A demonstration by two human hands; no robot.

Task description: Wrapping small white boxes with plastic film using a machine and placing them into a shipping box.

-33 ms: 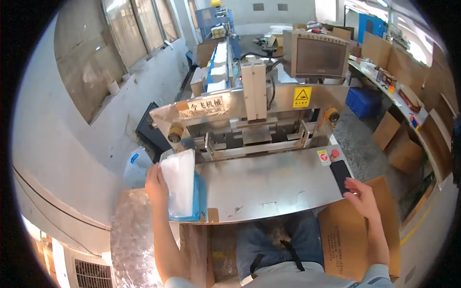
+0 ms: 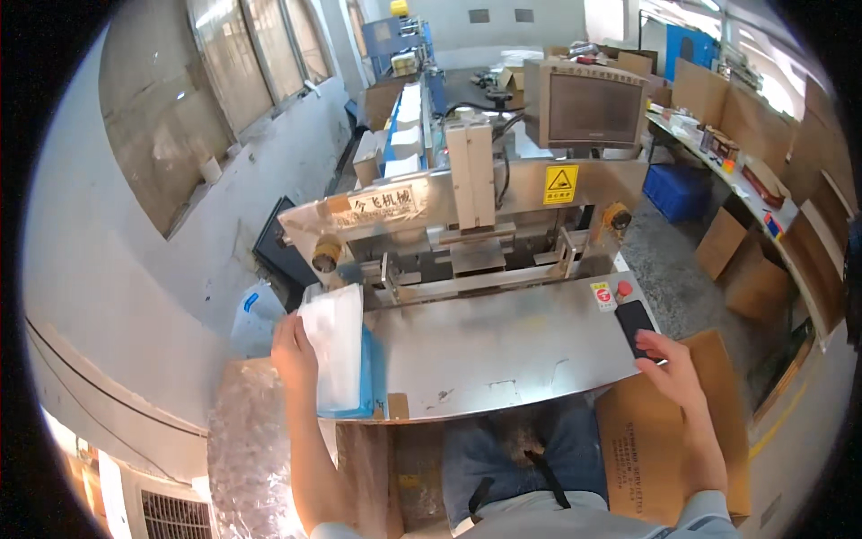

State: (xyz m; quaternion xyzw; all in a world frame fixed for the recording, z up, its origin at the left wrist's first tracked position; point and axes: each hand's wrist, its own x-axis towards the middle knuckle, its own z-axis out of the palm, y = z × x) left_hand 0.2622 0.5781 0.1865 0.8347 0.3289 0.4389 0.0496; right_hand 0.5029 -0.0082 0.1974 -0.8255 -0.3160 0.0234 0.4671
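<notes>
A stack of white, filmy plastic sheets or bags [image 2: 330,346] leans in a blue holder [image 2: 370,377] at the left end of a steel worktop [image 2: 476,346]. My left hand [image 2: 294,355] is at the left edge of this stack, its fingers bent and close together against it. At the worktop's right end lies a black phone-shaped slab [image 2: 632,319]. My right hand [image 2: 666,364] rests over its near end, with fingers stretched out and the thumb apart.
Behind the worktop stands a steel machine frame [image 2: 377,205] with a box monitor [image 2: 588,108]. A red button [image 2: 624,289] sits past the slab. Cardboard boxes [image 2: 660,440] flank my legs, and a film-wrapped bundle [image 2: 247,440] lies left. A blue crate [image 2: 675,192] stands at right.
My right fingers have slid slightly left, further over the black slab. My left hand has shifted slightly down along the stack's edge. The view has moved a little.
</notes>
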